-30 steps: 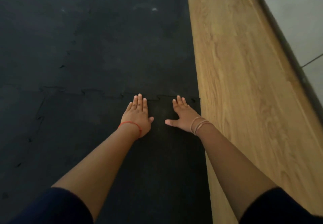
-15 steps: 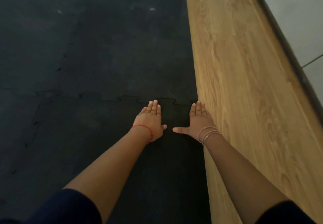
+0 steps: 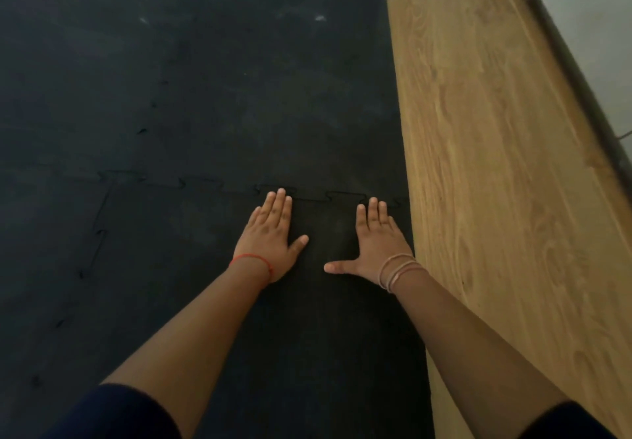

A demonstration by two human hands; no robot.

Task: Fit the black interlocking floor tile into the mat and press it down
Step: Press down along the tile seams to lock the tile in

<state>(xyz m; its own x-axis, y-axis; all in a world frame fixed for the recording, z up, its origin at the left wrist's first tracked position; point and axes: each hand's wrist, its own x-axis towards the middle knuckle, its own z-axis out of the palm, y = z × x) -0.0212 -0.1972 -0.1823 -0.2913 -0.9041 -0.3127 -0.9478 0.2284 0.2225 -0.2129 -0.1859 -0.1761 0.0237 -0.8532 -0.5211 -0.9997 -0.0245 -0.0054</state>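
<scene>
The black interlocking floor tile point(image 3: 191, 267) lies flat in the near part of the black mat point(image 3: 222, 79). Its toothed seam runs across just beyond my fingertips and down its left side. My left hand point(image 3: 270, 236), with a red string at the wrist, rests palm down on the tile near the far seam, fingers together and thumb out. My right hand point(image 3: 374, 240), with thin bangles at the wrist, lies flat on the tile's far right corner beside the wood floor, thumb spread wide. Neither hand holds anything.
A strip of light wood floor point(image 3: 496, 199) runs along the mat's right edge. Beyond it stands a pale wall point(image 3: 598, 28) with a dark skirting. My dark sleeves fill the bottom corners.
Both hands have slid to the right along the far seam, then stayed flat there; the right hand now sits at the tile's corner by the wood floor.
</scene>
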